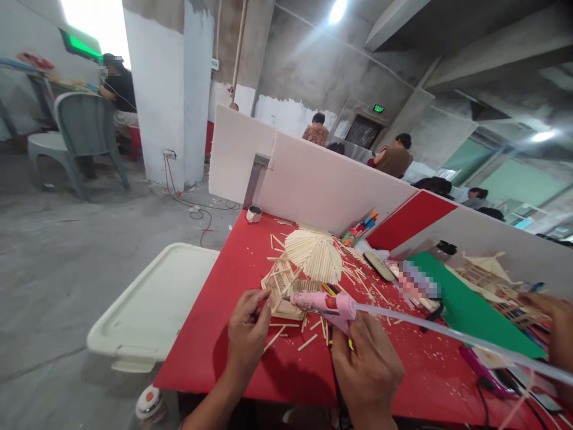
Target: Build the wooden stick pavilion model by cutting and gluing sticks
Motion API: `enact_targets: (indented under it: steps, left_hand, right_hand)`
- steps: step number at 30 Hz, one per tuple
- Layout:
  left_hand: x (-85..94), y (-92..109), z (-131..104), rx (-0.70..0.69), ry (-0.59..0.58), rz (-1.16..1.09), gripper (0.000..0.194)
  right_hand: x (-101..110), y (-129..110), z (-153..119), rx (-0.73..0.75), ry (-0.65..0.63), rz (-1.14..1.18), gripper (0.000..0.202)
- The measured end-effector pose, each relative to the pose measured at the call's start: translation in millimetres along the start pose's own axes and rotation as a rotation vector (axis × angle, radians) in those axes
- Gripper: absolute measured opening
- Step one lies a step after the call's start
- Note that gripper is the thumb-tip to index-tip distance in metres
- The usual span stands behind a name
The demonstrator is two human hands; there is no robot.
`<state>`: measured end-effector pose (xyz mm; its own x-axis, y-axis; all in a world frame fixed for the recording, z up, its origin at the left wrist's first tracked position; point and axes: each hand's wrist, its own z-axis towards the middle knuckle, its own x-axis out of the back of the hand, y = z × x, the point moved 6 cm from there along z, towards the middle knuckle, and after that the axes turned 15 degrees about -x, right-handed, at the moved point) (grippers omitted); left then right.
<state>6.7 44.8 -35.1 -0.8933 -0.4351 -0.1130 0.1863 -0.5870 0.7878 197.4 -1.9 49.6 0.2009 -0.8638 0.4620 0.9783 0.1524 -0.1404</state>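
My right hand [369, 364] is wrapped round the handle of a pink hot glue gun [331, 303]. A long translucent glue stick [430, 325] runs out of its back to the right. The gun's nozzle points left at a small wooden-stick model [277, 280] on the red table. My left hand [250, 322] is at the model's near left side, thumb and forefinger pinched; whatever lies between them is too small to make out. Just behind the model is a fan-shaped roof panel [316, 254] of pale sticks. Loose sticks [307, 341] lie around the model.
White partition boards [331, 173] bound the red table [210, 346]. A metal cup [254, 214], a box of markers [360, 230] and a green board [474, 304] stand or lie on it. At right, a co-worker's hand [548, 310] is near another stick model [492, 269]. A white lidded bin [156, 298] adjoins the left edge.
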Motion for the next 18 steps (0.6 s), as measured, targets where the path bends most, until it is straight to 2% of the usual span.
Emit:
enact_targets:
  steps: [8, 18]
  left_hand:
    - [-11.3, 2, 6, -0.101, -0.049, -0.039, 0.022]
    - [-16.0, -4, 0, -0.079, -0.068, -0.108, 0.021]
  right_hand:
    - [1, -6, 2, 0.034, 0.0, -0.011, 0.014]
    - [7, -13, 12, 0.131, 0.009, -0.073, 0.025]
